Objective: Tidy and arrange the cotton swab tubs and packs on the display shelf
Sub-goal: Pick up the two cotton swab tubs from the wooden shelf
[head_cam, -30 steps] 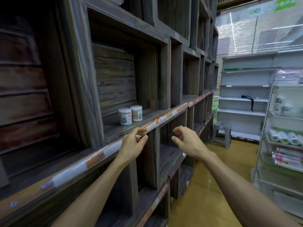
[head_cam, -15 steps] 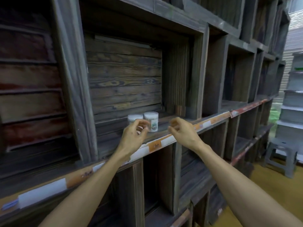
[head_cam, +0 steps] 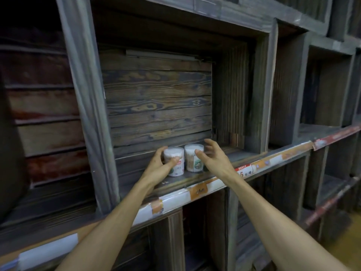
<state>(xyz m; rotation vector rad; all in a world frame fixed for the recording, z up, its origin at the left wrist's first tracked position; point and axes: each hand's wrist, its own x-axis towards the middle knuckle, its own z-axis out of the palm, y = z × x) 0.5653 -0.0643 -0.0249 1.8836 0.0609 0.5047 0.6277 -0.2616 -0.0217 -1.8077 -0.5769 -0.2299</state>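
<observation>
Two round, clear cotton swab tubs stand upright, just beside each other, about the middle of the display shelf (head_cam: pixel 245 155) board in one wooden compartment. White swab heads fill their tops and pale sticks show below.

The left hand (head_cam: pixel 157 167) grips the left tub (head_cam: pixel 176 167), thumb across the front and fingers round its left side, covering part of the label. The right hand (head_cam: pixel 213 157) is cupped beside the right tub (head_cam: pixel 192 161), fingers spread apart and thumb tip over the upper front. Contact is unclear. The label print is too blurred to read.

left hand (head_cam: pixel 157 166) gripping left tub (head_cam: pixel 173 152), right hand (head_cam: pixel 214 160) spread beside right tub (head_cam: pixel 191 163), both on wooden shelf (head_cam: pixel 195 178)
</observation>
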